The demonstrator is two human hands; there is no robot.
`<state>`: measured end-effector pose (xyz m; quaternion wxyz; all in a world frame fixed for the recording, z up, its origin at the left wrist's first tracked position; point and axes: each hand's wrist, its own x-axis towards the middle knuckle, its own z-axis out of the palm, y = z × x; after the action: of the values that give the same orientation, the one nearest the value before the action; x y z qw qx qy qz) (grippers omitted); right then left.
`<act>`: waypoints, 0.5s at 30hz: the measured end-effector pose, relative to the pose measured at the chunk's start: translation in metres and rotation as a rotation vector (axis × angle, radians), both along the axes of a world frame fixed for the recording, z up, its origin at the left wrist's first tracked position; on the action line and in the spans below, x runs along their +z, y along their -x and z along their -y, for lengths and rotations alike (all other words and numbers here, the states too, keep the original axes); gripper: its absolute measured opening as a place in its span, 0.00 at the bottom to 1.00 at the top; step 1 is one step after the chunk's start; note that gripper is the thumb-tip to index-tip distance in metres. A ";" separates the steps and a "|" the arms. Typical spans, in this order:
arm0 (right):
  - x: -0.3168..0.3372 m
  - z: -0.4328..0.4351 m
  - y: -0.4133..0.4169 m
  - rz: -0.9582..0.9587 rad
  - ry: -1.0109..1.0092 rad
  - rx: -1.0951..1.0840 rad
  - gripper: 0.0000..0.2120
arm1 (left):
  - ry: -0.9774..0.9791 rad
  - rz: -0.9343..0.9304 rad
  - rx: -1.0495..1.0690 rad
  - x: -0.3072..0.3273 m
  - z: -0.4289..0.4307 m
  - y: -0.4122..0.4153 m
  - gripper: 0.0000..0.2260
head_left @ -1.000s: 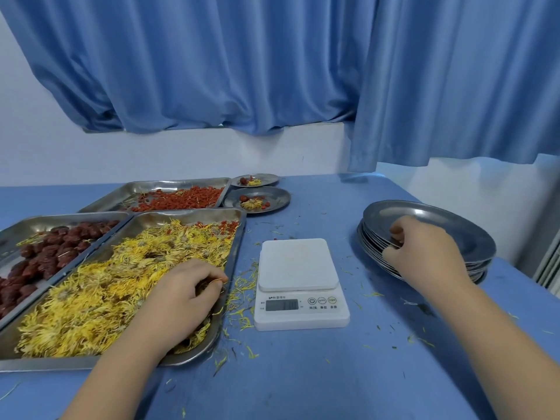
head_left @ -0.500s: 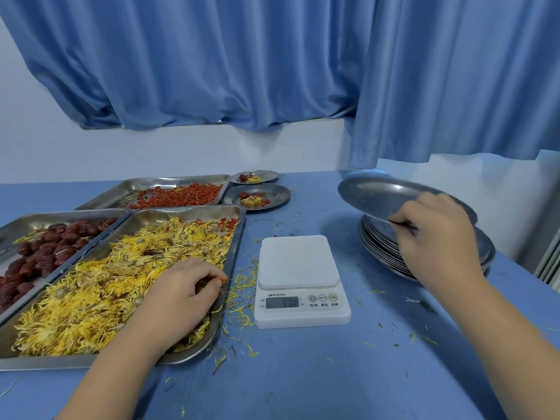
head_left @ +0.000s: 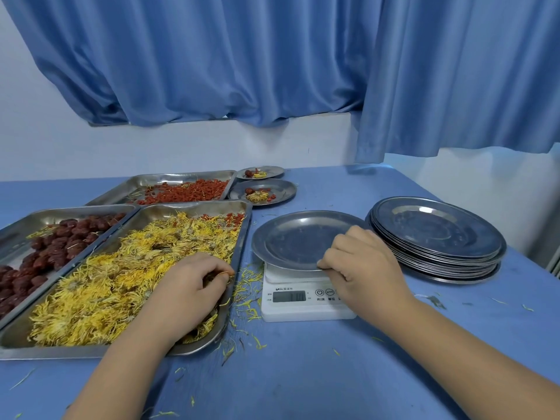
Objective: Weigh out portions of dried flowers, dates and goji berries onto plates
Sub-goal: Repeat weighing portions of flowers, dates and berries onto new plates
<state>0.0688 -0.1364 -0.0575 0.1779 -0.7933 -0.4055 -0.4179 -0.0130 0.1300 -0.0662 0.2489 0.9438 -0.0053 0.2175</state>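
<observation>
A blue curtain (head_left: 272, 56) hangs over a white wall behind my blue table (head_left: 303, 374), which is littered with loose yellow petals. On my left sit three steel trays. The nearest tray (head_left: 239, 247) holds the flowers (head_left: 121, 283), the one beside it the dates (head_left: 60, 247), and the far one the goji (head_left: 188, 194).

My left hand (head_left: 188, 295) lies in the near right corner of the flower tray, fingers curled down around a tuft of flowers.

The scale (head_left: 303, 310) stands just right of that tray with an empty plate (head_left: 297, 237) on its platform. My right hand (head_left: 363, 268) pinches the plate's near rim, fingers curled over the edge. The display is lit but I cannot read it.

The stack (head_left: 436, 234) of spare plates sits to the right. Two filled plates, one nearer (head_left: 281, 192) and one behind (head_left: 274, 170), lie by the goji tray.
</observation>
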 end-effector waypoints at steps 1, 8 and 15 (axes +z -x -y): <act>-0.001 -0.001 0.000 -0.005 0.010 -0.006 0.12 | -0.002 -0.001 0.000 0.000 0.000 0.000 0.08; -0.003 -0.004 0.011 -0.229 0.104 -0.070 0.07 | -0.013 -0.009 0.004 0.000 0.001 0.000 0.08; 0.010 0.013 0.007 -0.474 0.075 -0.006 0.07 | -0.005 -0.020 0.007 -0.001 0.000 0.000 0.09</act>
<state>0.0619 -0.1497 -0.0475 0.2371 -0.8765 -0.3653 -0.2051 -0.0131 0.1299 -0.0668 0.2456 0.9465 -0.0001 0.2091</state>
